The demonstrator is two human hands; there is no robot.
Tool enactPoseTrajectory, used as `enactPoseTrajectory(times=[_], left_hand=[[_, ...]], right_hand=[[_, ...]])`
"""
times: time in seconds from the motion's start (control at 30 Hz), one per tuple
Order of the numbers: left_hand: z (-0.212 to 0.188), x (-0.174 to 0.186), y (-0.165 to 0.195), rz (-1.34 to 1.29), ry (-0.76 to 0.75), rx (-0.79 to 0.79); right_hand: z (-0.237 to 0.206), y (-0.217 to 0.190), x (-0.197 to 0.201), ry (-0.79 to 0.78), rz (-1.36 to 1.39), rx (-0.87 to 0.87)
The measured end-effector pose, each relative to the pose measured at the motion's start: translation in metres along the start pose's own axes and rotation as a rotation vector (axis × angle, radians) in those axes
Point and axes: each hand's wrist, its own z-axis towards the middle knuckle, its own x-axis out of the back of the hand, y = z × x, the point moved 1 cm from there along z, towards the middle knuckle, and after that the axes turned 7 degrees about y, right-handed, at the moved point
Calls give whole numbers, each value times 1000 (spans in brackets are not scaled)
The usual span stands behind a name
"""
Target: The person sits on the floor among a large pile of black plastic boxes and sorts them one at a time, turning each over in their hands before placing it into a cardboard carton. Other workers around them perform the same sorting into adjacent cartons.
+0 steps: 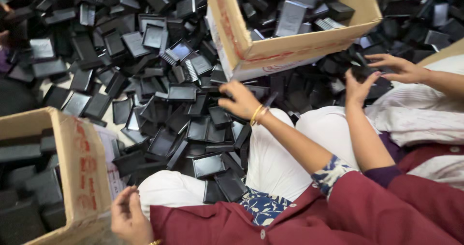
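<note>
Mostly flat, black, rectangular plastic trays (209, 164)

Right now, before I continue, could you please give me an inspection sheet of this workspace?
Surface: pale floor, almost wholly hidden under the heap.
Job's things: black plastic trays in a loose heap, reaching up to the person's white-clad knees.
Clutter: near cardboard box at left and far cardboard box at top, both holding trays.
Hands: right hand reaches onto the heap; left hand is beside the near cardboard box; grip unclear on both.
Cables: nothing seen.
Surroundings: a co-worker's hands reach into the same heap at right.
</note>
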Motion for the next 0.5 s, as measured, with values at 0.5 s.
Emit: enactPoseTrajectory(times=[0.5], left_hand=[[-12, 50, -202, 1029, -258, 362]], right_hand=[[-48, 78, -77, -179, -582, -682]])
